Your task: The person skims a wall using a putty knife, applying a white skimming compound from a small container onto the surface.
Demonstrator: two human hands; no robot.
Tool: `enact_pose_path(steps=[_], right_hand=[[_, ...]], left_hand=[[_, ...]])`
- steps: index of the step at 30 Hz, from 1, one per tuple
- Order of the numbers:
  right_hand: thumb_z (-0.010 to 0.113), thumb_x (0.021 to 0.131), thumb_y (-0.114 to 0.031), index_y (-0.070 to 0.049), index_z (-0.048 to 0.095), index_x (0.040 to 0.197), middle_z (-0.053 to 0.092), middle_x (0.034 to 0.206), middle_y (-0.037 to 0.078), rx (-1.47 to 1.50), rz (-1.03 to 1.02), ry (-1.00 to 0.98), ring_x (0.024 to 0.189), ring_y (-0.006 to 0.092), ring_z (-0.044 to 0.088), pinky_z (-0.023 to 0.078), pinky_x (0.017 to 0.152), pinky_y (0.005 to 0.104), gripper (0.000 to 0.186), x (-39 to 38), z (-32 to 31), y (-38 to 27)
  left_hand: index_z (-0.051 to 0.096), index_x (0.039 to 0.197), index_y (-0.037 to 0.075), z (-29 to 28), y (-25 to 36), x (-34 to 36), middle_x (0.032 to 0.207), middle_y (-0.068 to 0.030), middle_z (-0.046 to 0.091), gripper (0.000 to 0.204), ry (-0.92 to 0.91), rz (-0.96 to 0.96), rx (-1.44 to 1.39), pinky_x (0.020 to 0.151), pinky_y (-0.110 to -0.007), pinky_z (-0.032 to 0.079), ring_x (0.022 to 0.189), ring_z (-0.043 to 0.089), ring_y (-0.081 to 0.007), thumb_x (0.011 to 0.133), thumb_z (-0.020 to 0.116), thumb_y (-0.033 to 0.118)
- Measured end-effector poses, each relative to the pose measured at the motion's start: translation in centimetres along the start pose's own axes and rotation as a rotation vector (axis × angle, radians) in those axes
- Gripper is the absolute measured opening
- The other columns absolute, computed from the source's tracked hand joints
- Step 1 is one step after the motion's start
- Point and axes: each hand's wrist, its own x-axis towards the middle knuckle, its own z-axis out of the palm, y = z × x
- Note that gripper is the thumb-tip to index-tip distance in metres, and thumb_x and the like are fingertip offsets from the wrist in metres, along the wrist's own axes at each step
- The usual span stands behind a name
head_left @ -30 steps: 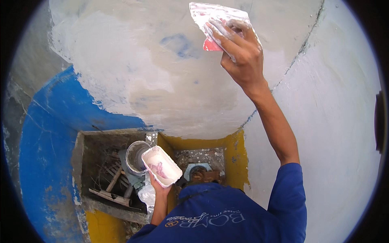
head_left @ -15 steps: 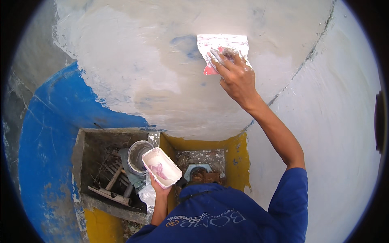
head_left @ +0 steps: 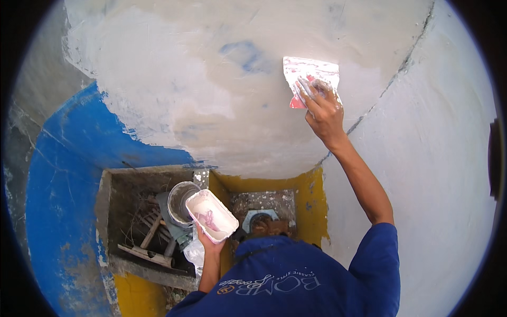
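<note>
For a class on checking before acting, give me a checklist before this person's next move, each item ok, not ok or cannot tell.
1. Scraper gripped in right hand: ok.
2. Tub held in left hand: ok.
3. Pinkish paste in tub: ok.
4. Right fingers clean: not ok, white-smeared.
5. Scraper touching wall: cannot tell.
6. Tub clear of bucket: cannot tell; they overlap in view.

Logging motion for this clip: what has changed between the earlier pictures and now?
The right hand and its scraper moved lower and slightly right in the picture; nothing was taken up or let go. The left hand still holds the white tub, near the bucket.
</note>
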Motion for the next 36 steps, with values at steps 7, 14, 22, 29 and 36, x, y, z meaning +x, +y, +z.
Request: enact_pose_path(steps=[7, 14, 22, 29, 36], right_hand=[[0.061, 0.058, 0.003, -0.015, 0.070, 0.107, 0.066, 0.112, -0.001, 0.096, 0.033, -0.015, 0.099, 0.0239, 0.061, 0.055, 0.077, 0.0328, 0.053, -8.3, 1.1, 0.1], [0.062, 0.059, 0.002, -0.019, 0.069, 0.109, 0.066, 0.112, -0.002, -0.077, 0.018, 0.167, 0.099, 0.0234, 0.060, 0.052, 0.074, 0.0337, 0.055, 2.5, -0.6, 1.9], [0.061, 0.060, 0.003, -0.016, 0.068, 0.112, 0.065, 0.114, 0.000, 0.098, 0.157, -0.209, 0.104, 0.0249, 0.058, 0.051, 0.085, 0.0371, 0.056, -13.4, 5.2, -1.6], [0.058, 0.060, 0.002, -0.014, 0.070, 0.108, 0.067, 0.108, 0.004, 0.136, 0.209, 0.166, 0.102, 0.0298, 0.059, 0.051, 0.078, 0.0384, 0.052, -3.2, 4.6, -1.4], [0.059, 0.060, 0.002, -0.016, 0.068, 0.112, 0.065, 0.113, 0.001, 0.203, 0.200, -0.074, 0.104, 0.0267, 0.057, 0.050, 0.087, 0.0371, 0.056, -10.4, 9.5, -6.3]], left_hand=[[0.042, 0.135, 0.012, 1.1, 0.5, -0.2, 0.131, -0.0081, 0.050, 0.053, -0.074, -0.009, 0.054, 0.101, -0.054, 0.039, 0.119, 0.049, -0.0317, 0.095, 0.042, 0.045], [0.046, 0.131, 0.015, 1.2, 0.9, -0.4, 0.127, -0.0059, 0.053, 0.045, -0.009, -0.044, 0.026, 0.100, -0.048, 0.043, 0.116, 0.052, -0.0235, 0.095, 0.047, 0.040], [0.044, 0.135, 0.014, 1.3, 0.3, -0.5, 0.128, -0.0068, 0.052, 0.049, -0.013, -0.014, 0.057, 0.101, -0.051, 0.040, 0.117, 0.051, -0.0267, 0.096, 0.044, 0.044], [0.041, 0.137, 0.014, 0.0, 0.7, -0.5, 0.132, -0.0070, 0.049, 0.052, 0.006, 0.014, 0.056, 0.102, -0.054, 0.037, 0.120, 0.048, -0.0284, 0.095, 0.043, 0.046], [0.039, 0.137, 0.014, -1.3, 0.2, -0.2, 0.134, -0.0071, 0.046, 0.053, 0.061, 0.085, 0.070, 0.104, -0.053, 0.036, 0.123, 0.045, -0.0289, 0.095, 0.044, 0.046]])
